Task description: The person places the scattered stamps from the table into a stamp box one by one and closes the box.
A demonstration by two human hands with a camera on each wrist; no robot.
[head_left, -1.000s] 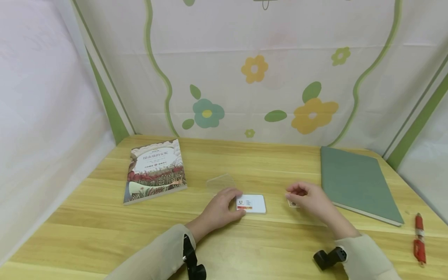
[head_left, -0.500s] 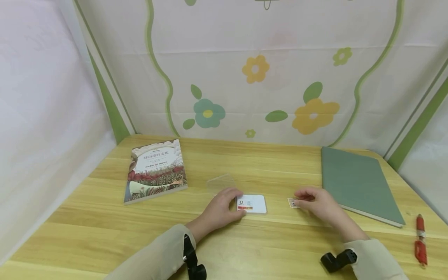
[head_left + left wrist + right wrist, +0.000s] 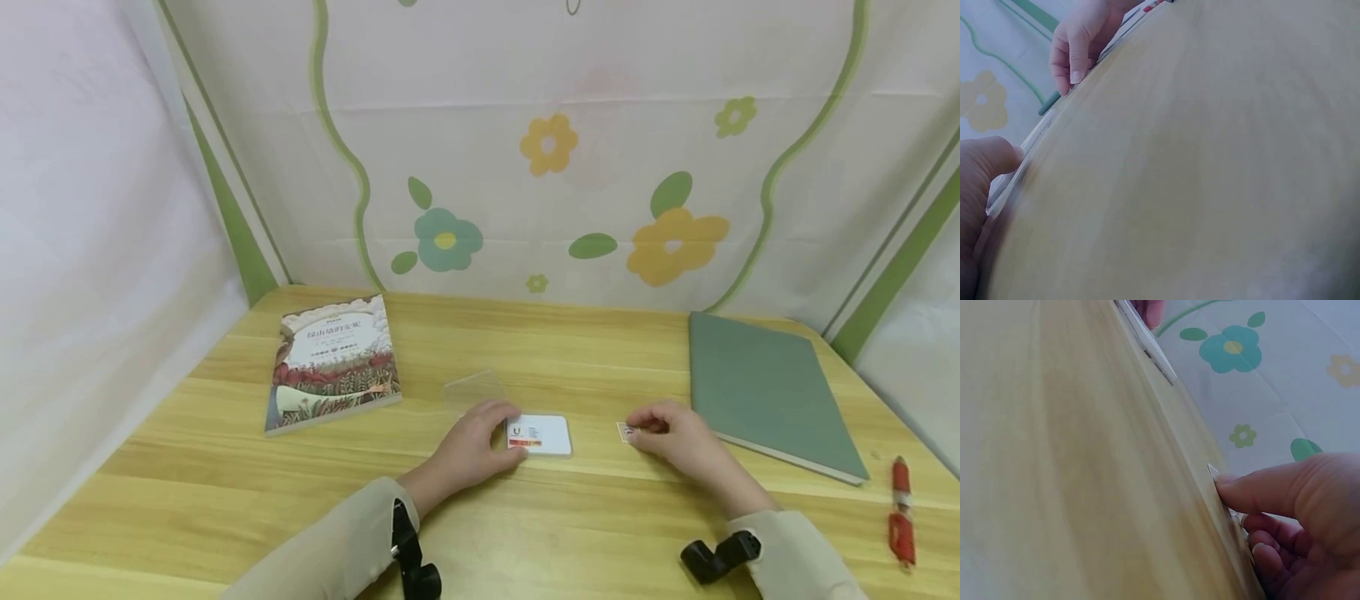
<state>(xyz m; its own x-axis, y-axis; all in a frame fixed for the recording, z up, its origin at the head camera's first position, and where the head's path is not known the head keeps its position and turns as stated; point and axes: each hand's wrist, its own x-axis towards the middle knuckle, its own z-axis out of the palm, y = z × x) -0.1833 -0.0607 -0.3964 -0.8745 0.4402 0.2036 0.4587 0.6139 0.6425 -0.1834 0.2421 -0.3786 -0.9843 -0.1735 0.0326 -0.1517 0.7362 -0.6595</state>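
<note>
Since a second earlier only the right hand [image 3: 675, 433] had drifted right, fingertips curled onto the small photo [image 3: 625, 432]; the left hand [image 3: 476, 446] still pinned the white card [image 3: 543, 435] with relaxed fingers, photo not yet lifted, card sleeve [image 3: 474, 390] waiting behind

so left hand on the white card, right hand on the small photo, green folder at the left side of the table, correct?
Not quite. The green folder lies at the right side of the table, as the head view shows. The left hand does touch the white card, and the right hand is on the small photo.
</note>
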